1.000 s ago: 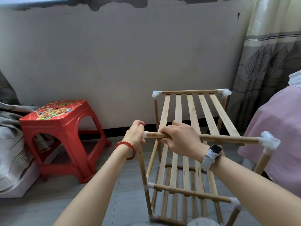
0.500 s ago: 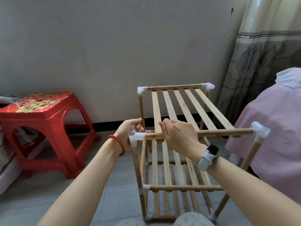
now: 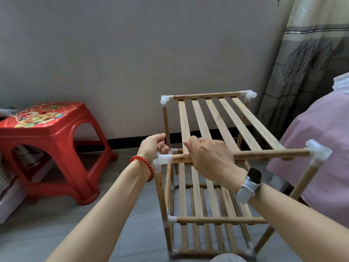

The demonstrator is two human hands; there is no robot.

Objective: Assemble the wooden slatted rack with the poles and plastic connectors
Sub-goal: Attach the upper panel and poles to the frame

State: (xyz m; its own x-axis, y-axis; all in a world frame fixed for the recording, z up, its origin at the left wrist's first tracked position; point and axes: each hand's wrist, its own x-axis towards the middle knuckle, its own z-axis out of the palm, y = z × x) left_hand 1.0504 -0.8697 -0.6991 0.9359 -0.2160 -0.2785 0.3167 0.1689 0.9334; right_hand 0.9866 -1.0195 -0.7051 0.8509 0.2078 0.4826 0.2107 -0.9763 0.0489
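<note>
The rack (image 3: 217,167), pale flat wooden slats on round poles with smooth white plastic corner connectors, stands on the grey tiled floor (image 3: 56,224). The left hand (image 3: 153,146) grips the near-left connector (image 3: 162,161); just beside it the right hand (image 3: 209,157) curls over the near top pole (image 3: 268,155). No readable writing.

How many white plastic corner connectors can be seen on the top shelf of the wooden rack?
4: far-left, far-right, near-right, and near-left, which the left hand partly covers.
</note>
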